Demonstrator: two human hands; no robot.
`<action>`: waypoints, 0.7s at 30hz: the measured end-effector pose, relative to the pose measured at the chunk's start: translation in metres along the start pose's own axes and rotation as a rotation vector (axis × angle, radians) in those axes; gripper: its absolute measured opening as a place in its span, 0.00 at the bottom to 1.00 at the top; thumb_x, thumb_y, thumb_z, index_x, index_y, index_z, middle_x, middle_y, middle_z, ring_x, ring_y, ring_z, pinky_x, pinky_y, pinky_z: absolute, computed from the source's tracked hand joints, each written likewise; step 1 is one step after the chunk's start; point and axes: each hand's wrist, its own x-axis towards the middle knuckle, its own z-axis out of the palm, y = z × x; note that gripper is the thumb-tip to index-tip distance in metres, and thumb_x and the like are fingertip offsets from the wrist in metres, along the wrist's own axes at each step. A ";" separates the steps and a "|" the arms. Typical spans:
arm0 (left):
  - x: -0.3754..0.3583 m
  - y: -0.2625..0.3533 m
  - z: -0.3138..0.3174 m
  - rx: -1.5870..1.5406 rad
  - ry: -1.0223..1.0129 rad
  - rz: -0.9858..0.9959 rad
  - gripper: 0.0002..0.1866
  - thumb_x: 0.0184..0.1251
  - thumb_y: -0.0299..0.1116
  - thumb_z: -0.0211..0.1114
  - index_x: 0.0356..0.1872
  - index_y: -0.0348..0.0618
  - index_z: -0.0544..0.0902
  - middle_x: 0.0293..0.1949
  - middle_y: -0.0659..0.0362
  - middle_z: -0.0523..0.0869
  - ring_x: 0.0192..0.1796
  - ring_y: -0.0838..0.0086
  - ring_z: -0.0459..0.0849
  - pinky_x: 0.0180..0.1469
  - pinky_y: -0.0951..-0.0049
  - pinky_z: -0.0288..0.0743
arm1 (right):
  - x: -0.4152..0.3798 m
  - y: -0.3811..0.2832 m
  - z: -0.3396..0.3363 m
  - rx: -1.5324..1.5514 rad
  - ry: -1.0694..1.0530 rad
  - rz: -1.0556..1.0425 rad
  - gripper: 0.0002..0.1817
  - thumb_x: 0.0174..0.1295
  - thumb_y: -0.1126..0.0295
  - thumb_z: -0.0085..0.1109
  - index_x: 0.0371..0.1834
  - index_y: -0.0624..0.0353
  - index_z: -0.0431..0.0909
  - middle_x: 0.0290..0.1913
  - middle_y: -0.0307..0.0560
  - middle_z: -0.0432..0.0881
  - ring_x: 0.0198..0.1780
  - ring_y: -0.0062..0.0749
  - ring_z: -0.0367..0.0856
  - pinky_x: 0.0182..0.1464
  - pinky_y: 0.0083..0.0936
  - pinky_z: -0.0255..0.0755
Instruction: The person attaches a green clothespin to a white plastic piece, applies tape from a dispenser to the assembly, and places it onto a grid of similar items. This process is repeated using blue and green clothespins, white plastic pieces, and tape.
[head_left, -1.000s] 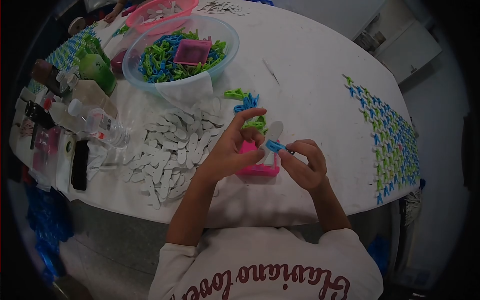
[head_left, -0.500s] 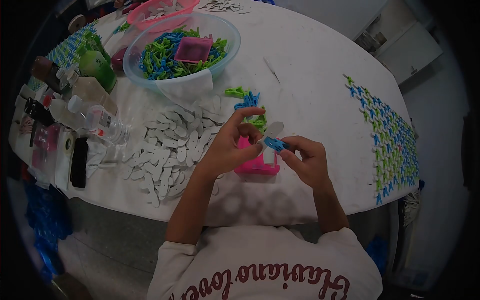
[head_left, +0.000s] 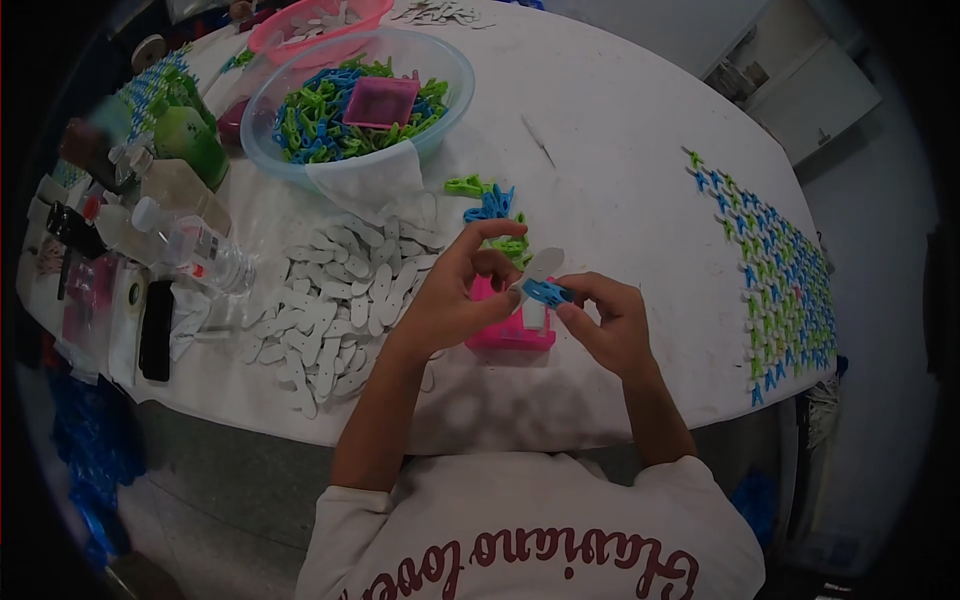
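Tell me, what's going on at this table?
Someone holds a flat grey piece in the left hand and a blue clip in the right hand, close together above a pink holder. Loose grey pieces lie heaped to the left; a patterned array of clips lies to the right.

Pink basin [head_left: 264, 46], bench's [head_left: 620, 130] far edge: cropped | Pink box [head_left: 512, 340]: partly hidden by left grip [head_left: 455, 298] | Shirt lettering [head_left: 578, 546]: cropped below
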 end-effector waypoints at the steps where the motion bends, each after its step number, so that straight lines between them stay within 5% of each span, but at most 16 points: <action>1: -0.001 0.002 0.001 0.005 0.038 -0.007 0.34 0.55 0.17 0.67 0.67 0.40 0.69 0.34 0.65 0.80 0.41 0.82 0.77 0.50 0.79 0.69 | 0.001 -0.005 0.002 -0.015 0.020 0.000 0.15 0.57 0.78 0.68 0.48 0.67 0.83 0.40 0.45 0.85 0.39 0.22 0.78 0.40 0.21 0.73; 4: 0.001 -0.002 0.001 0.039 0.039 -0.002 0.33 0.56 0.19 0.67 0.66 0.42 0.69 0.34 0.65 0.81 0.40 0.82 0.77 0.48 0.80 0.69 | 0.007 -0.014 0.011 -0.410 0.327 -0.329 0.19 0.47 0.72 0.72 0.46 0.57 0.83 0.39 0.42 0.81 0.42 0.40 0.80 0.41 0.31 0.75; 7: 0.002 -0.004 0.000 0.072 0.054 -0.035 0.33 0.57 0.20 0.67 0.66 0.42 0.69 0.35 0.65 0.81 0.39 0.82 0.77 0.48 0.79 0.68 | 0.004 -0.004 0.004 -0.627 0.271 -0.556 0.20 0.42 0.74 0.76 0.42 0.57 0.84 0.38 0.42 0.82 0.37 0.36 0.79 0.39 0.30 0.73; 12: 0.004 -0.008 0.009 0.134 0.138 0.000 0.37 0.56 0.24 0.68 0.69 0.42 0.66 0.41 0.62 0.80 0.44 0.80 0.75 0.51 0.74 0.67 | 0.001 0.005 0.004 -0.672 0.393 -0.537 0.17 0.41 0.75 0.77 0.37 0.56 0.84 0.33 0.41 0.82 0.36 0.34 0.79 0.37 0.30 0.73; 14: 0.006 -0.005 0.006 0.293 0.233 0.216 0.42 0.54 0.33 0.69 0.72 0.43 0.62 0.49 0.61 0.77 0.49 0.76 0.73 0.56 0.71 0.65 | -0.001 0.018 -0.008 -0.587 0.466 -0.384 0.14 0.45 0.75 0.76 0.37 0.58 0.85 0.33 0.42 0.83 0.35 0.33 0.80 0.38 0.29 0.73; 15: 0.006 -0.004 0.003 0.302 0.207 0.223 0.42 0.54 0.33 0.69 0.72 0.43 0.62 0.49 0.61 0.77 0.49 0.76 0.73 0.56 0.71 0.65 | -0.002 0.032 -0.018 -0.591 0.494 -0.381 0.14 0.45 0.75 0.76 0.37 0.58 0.85 0.33 0.42 0.83 0.35 0.33 0.80 0.38 0.29 0.73; 17: 0.005 -0.002 -0.004 0.190 0.320 0.148 0.46 0.53 0.40 0.69 0.74 0.43 0.60 0.54 0.60 0.74 0.53 0.75 0.70 0.59 0.70 0.62 | -0.009 0.072 -0.046 -0.543 0.727 0.030 0.10 0.51 0.69 0.73 0.36 0.59 0.86 0.34 0.44 0.84 0.36 0.36 0.80 0.39 0.31 0.75; 21: 0.004 -0.006 -0.016 0.167 0.356 0.225 0.40 0.63 0.48 0.64 0.74 0.43 0.61 0.51 0.62 0.76 0.51 0.76 0.73 0.54 0.74 0.65 | -0.038 0.125 -0.095 -0.574 0.883 0.315 0.11 0.54 0.66 0.70 0.36 0.61 0.86 0.33 0.47 0.84 0.35 0.37 0.81 0.37 0.32 0.75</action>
